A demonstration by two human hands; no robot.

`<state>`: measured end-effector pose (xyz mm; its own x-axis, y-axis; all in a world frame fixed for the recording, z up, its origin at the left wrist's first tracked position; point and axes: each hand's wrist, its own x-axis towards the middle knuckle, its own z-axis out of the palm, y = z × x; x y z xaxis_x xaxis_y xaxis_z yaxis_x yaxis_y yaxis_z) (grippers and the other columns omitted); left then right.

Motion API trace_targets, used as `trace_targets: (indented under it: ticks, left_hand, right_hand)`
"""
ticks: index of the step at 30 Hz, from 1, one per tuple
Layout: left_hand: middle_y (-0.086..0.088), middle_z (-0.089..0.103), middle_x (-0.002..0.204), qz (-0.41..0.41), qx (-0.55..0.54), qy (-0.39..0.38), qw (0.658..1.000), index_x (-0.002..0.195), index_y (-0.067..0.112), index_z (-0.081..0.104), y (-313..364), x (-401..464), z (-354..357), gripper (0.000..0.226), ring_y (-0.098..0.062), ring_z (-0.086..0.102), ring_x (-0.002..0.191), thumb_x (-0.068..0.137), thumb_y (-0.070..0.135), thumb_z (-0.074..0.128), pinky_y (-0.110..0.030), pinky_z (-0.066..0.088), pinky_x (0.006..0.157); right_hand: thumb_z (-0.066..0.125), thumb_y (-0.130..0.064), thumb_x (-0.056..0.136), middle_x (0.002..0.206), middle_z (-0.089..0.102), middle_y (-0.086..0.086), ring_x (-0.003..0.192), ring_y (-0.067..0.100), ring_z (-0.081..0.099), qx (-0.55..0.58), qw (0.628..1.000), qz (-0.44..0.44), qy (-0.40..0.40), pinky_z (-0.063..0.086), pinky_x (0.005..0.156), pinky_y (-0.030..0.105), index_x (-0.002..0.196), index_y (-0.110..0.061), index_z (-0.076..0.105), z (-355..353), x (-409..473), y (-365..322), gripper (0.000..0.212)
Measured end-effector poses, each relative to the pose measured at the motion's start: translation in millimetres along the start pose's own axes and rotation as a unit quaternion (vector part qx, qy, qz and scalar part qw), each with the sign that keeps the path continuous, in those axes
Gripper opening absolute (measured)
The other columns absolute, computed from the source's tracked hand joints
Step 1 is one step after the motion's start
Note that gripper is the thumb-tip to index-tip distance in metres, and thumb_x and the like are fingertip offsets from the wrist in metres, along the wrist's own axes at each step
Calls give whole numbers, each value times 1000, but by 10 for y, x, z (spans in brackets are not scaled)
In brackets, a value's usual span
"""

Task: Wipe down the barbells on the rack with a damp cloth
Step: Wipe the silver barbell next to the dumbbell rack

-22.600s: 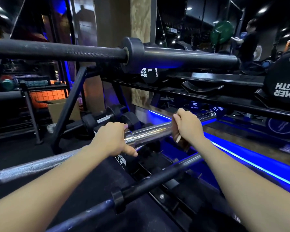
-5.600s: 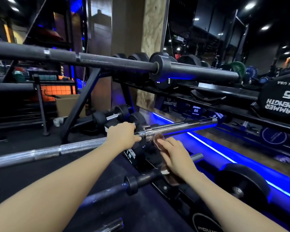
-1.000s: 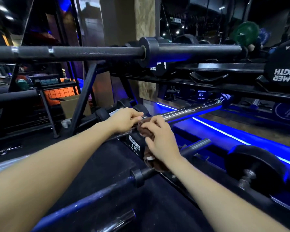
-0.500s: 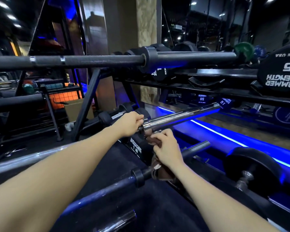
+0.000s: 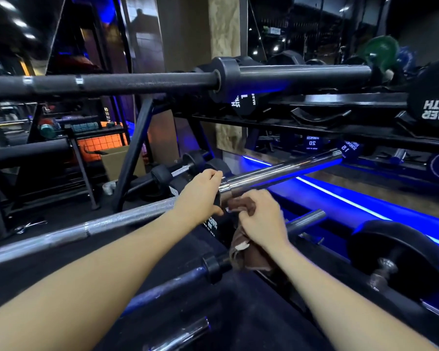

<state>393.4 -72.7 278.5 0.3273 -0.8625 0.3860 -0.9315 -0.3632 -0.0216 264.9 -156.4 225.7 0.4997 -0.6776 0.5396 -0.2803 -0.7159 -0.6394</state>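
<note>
Compared with half a second ago, barely anything has shifted: the right hand (image 5: 261, 221) sits a touch closer to the chrome bar's collar, cloth bunched up under it, and the left hand hasn't budged.

Only the head view to go on. The left hand (image 5: 200, 196) is wrapped over the chrome barbell (image 5: 284, 172) right at the collar, fingers curled around it, I'd guess to stop the bar spinning or rolling on the rack while the other hand scrubs. The right hand is closed on the brown cloth (image 5: 241, 206), pressing it against the underside of the sleeve just right of the collar, with the loose end hanging down near the lower dark barbell (image 5: 167, 287).

Farther back and higher, the black barbell (image 5: 137, 83) rests across the rack (image 5: 134, 153), no hand on it. Dumbbells (image 5: 178, 171) sit behind the left hand, well out of the way.
</note>
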Motion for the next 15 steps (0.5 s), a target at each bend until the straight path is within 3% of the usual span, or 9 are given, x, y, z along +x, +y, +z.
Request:
trace_targets:
  ticks: [2, 4, 7, 10, 15]
  left_hand:
    - [-3, 39, 141, -5, 1, 1, 1000, 139, 12, 36, -22, 27, -14, 84, -24, 45, 123, 71, 33, 80, -36, 42, 94]
    - [-3, 40, 140, -1, 1, 0, 1000, 137, 12, 39, -34, 48, -16, 82, -24, 45, 124, 70, 35, 81, -37, 43, 94]
    - [-2, 42, 138, 4, -8, 12, 1000, 135, 12, 42, -43, 49, 7, 78, -24, 45, 123, 70, 35, 79, -37, 44, 94]
    - [-3, 45, 131, -7, -13, 34, 999, 127, 11, 45, -15, 20, 34, 75, -24, 48, 116, 67, 38, 80, -36, 45, 89]
    - [-5, 53, 111, -27, 14, 54, 998, 107, 11, 50, 37, 75, 53, 65, -25, 52, 103, 62, 45, 80, -33, 42, 76]
  right_hand:
    - [58, -12, 79, 97, 50, -6, 92, 20, 54, 8, 1000, -8, 28, 35, 67, 30, 98, -23, 62, -105, 81, -48, 23]
    - [58, -11, 78, 99, 48, -6, 90, 20, 55, 22, 999, -31, 32, 39, 68, 31, 101, -23, 62, -77, 135, -117, 25]
    - [59, -11, 81, 104, 46, 0, 89, 26, 57, 19, 1000, -16, -18, 40, 67, 31, 101, -21, 61, 103, 79, -48, 23]
    - [58, -14, 83, 106, 48, 1, 98, 27, 57, -60, 994, 6, -90, 39, 71, 30, 103, -21, 63, 169, -71, 165, 22]
    - [61, -11, 79, 101, 50, -1, 94, 24, 57, -2, 1000, 13, -25, 46, 79, 35, 105, -21, 66, -42, 1, 131, 28]
